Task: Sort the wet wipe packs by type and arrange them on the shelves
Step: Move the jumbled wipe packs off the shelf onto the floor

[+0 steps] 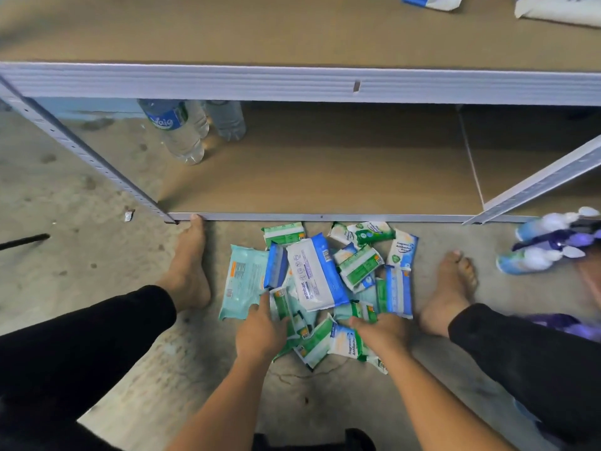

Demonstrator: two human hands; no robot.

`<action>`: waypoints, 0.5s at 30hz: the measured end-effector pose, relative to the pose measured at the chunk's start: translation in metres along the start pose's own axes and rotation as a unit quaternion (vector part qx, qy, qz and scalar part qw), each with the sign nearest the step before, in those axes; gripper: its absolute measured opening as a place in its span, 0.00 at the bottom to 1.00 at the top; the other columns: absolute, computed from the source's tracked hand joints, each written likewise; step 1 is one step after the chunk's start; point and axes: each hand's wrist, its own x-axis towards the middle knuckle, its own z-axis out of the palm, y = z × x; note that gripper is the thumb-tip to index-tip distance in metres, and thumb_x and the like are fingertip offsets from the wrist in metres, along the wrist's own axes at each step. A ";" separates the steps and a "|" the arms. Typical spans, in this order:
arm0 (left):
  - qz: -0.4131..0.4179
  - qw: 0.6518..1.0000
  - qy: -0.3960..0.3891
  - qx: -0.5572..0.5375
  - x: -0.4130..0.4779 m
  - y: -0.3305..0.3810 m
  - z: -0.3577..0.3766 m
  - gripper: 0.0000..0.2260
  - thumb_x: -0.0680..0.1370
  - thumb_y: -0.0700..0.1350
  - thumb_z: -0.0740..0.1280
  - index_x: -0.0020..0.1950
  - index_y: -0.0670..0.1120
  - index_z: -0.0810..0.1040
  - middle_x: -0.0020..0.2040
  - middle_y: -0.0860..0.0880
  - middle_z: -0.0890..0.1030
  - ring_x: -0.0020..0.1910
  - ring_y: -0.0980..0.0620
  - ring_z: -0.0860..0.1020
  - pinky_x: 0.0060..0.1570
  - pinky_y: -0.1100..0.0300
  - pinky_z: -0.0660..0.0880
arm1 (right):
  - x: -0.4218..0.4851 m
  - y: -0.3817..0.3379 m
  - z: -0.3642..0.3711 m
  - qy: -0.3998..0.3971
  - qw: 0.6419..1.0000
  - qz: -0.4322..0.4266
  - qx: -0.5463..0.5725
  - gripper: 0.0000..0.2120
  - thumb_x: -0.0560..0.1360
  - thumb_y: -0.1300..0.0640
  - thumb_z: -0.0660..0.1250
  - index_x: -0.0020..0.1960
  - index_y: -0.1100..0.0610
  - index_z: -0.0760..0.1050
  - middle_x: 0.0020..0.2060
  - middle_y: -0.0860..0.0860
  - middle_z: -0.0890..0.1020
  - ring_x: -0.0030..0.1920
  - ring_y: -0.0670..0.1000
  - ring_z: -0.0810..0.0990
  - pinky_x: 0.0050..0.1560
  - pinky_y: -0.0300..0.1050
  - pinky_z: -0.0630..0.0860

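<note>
The pile of wipe packs lies on the floor just before the bottom shelf, the big white-and-blue pack on top with its long axis running away from me toward the shelf. My left hand pinches a small green pack at the pile's near edge. My right hand curls over packs beside it, and I cannot tell if it grips one.

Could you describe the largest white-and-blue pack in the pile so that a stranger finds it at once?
On the floor before the bottom shelf, between the two bare feet, lies a pile of wipe packs. The white-and-blue pack lies on top near the middle; it is larger than the small green packs beside it.
</note>
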 end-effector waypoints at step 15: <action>0.023 0.994 -0.077 0.070 -0.005 0.004 -0.003 0.26 0.78 0.53 0.64 0.74 0.53 0.60 0.62 0.49 0.68 0.57 0.44 0.77 0.52 0.48 0.78 | -0.003 0.005 0.009 -0.004 0.992 0.003 0.127 0.21 0.74 0.52 0.73 0.64 0.54 0.75 0.52 0.52 0.81 0.49 0.56 0.82 0.50 0.50 0.82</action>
